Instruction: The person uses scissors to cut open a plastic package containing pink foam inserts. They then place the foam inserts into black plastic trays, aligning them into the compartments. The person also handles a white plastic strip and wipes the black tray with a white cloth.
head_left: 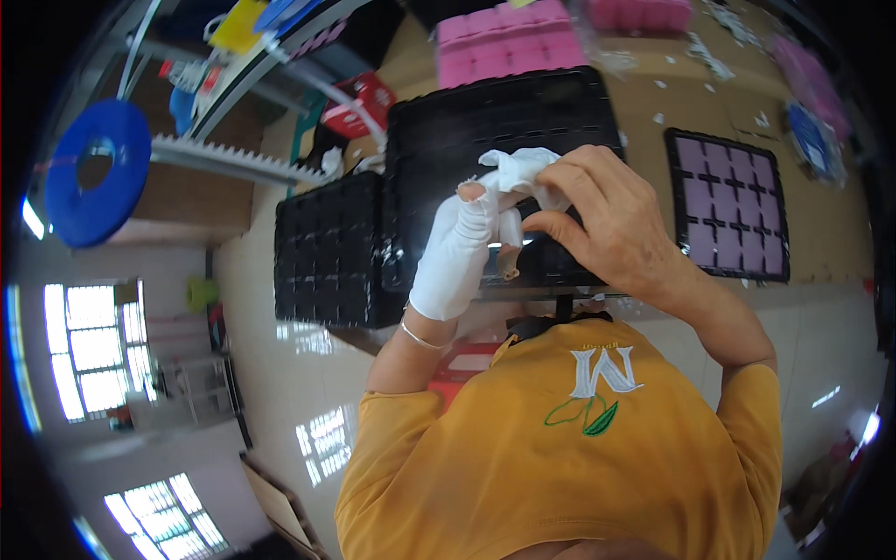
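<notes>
Head view, left hand: we see our left hand [459,252] raised in front of the chest, wearing a white glove [453,266] that covers palm and wrist; at least one fingertip pokes bare out of it at the top.
Head view, right hand: our right hand [597,219] is bare and sits just to the right of the left, touching it.
Head view, right grip: clenched in a pinch, thumb and fingers on the loose white fabric [523,173] bunched at the glove's finger end.
Head view, left grip: the gloved fingers stand roughly straight and grasp nothing that we can make out.
Head view, where the glove lies from the grip: the glove's body runs down and to the left from the right pinch, and its cuff sits at the left wrist beside a thin bracelet [422,338].
Head view, long axis: it runs from wrist to fingertips, leaning slightly right toward the top.
Head view, nearer hand: the right, already on the fabric.
Head view, behind the hands: black gridded trays [327,252] lie on the surface [653,93], with another tray holding pale purple pieces [728,205] well to the right and pink trays [504,42] beyond.
</notes>
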{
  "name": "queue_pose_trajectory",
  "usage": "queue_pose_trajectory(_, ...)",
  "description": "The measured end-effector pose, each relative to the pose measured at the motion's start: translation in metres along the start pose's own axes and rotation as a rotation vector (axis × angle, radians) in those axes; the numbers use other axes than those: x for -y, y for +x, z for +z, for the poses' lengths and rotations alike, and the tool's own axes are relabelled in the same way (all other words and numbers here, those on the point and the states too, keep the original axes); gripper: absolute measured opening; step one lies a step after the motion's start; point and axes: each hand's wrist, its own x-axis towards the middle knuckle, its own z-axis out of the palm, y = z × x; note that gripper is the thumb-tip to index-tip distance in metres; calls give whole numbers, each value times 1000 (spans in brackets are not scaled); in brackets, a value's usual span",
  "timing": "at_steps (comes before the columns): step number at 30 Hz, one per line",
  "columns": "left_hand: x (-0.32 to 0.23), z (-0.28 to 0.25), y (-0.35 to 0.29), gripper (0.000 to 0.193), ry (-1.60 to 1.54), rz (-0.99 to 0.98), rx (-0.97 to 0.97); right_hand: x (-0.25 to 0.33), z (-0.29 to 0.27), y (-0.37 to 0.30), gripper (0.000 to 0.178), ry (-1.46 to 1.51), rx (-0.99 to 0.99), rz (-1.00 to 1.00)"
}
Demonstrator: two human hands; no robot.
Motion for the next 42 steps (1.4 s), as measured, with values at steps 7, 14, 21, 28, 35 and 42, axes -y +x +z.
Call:
queue_pose_trajectory(7, -2, 69, 36, 32, 194, -139, 230, -19, -51, -56, 9, 157, -133, 527)
queue_pose_trajectory(14, 22, 89, 55, 16, 170, -175, 263, -18, -63, -77, 7, 368, -124, 726)
queue_pose_trajectory(21, 25, 78, 62, 18, 265, -228, 259, -29, -81, -92, 13, 431, -223, 1027)
queue_pose_trajectory(28, 39, 92, 75, 20, 510, -43, 345, -1, -77, -79, 20, -198, -438, 453)
queue_pose_trajectory(35, 38, 109, 70, 17, 437, 81, 389, 19, -40, -103, 17, -164, -356, 538)
queue_pose_trajectory(42, 43, 117, 43, 5, 840, 678, 489, 19, -53, -129, 22, -181, 117, 933)
